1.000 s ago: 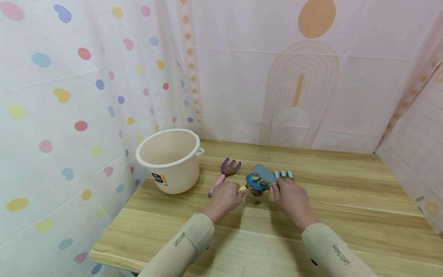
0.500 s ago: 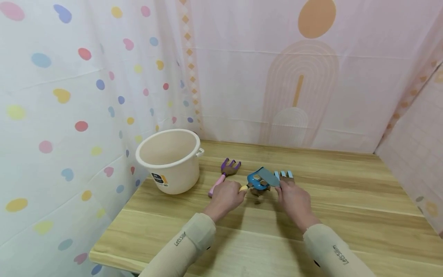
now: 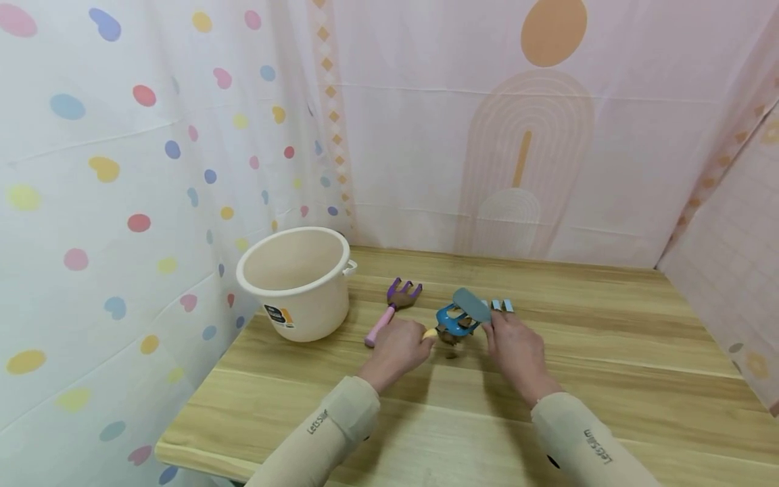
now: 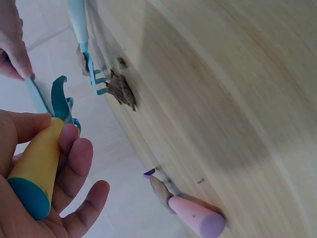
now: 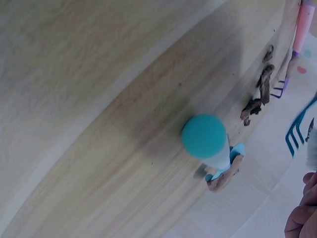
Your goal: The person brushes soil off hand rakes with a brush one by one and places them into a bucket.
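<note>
In the head view my left hand (image 3: 398,352) grips the yellow handle (image 3: 431,333) of a small hand rake with blue tines (image 3: 452,323). The handle lies across the palm in the left wrist view, thumb on top and the little finger loose. My right hand (image 3: 517,348) pinches a flat grey-blue pad (image 3: 471,304) with a rounded end. The pad overlaps the rake's tines in the head view; its side in the right wrist view looks pale and finely ridged (image 5: 312,151). Dried brown leaf bits (image 4: 120,89) lie on the table below the rake.
A pink-handled rake with purple tines (image 3: 404,292) lies left of the hands. A light-blue rake (image 4: 89,59) lies partly behind my right hand, brown matter on its tines. A cream bucket (image 3: 295,291) stands at the left on the wooden table (image 3: 608,325). Curtains hang behind.
The grey-blue pad has shifted slightly right, then back up over the tines. The blue-tined rake has turned a little in my left hand. Bucket and other rakes stay put.
</note>
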Tool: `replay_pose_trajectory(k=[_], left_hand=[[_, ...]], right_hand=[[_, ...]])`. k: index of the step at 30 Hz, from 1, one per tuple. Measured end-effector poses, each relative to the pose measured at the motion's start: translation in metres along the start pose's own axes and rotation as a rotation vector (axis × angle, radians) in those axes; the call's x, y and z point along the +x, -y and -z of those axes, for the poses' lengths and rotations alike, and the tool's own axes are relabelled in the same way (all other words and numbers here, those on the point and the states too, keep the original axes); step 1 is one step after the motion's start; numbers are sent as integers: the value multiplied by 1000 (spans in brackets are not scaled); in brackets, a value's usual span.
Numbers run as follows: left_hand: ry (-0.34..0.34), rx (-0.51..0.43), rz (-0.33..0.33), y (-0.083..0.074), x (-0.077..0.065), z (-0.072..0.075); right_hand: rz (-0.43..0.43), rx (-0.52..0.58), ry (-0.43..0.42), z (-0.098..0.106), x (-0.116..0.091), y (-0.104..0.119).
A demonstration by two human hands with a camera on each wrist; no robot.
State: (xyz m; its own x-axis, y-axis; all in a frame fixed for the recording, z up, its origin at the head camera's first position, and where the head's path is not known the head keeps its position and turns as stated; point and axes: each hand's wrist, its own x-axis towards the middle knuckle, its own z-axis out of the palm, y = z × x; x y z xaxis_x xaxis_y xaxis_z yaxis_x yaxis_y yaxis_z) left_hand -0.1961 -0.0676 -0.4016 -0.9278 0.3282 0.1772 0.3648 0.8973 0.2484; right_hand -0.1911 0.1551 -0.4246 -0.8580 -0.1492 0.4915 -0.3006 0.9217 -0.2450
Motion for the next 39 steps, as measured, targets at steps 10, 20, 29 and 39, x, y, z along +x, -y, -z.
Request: replay_pose_trajectory(k=[10,20,29,39], left_hand=[[-33,-16,24,-2,1,2],[-26,1,45,5,2,0],[7,1,71,9,4,1],[-32,15,14,6,2,3]], right_hand=[[7,13,73,-3,-3,1],[-9,85,144,-3,-3,-4],[-30,107,127,4,-1,-1],[107,118,168,3,-2,9]])
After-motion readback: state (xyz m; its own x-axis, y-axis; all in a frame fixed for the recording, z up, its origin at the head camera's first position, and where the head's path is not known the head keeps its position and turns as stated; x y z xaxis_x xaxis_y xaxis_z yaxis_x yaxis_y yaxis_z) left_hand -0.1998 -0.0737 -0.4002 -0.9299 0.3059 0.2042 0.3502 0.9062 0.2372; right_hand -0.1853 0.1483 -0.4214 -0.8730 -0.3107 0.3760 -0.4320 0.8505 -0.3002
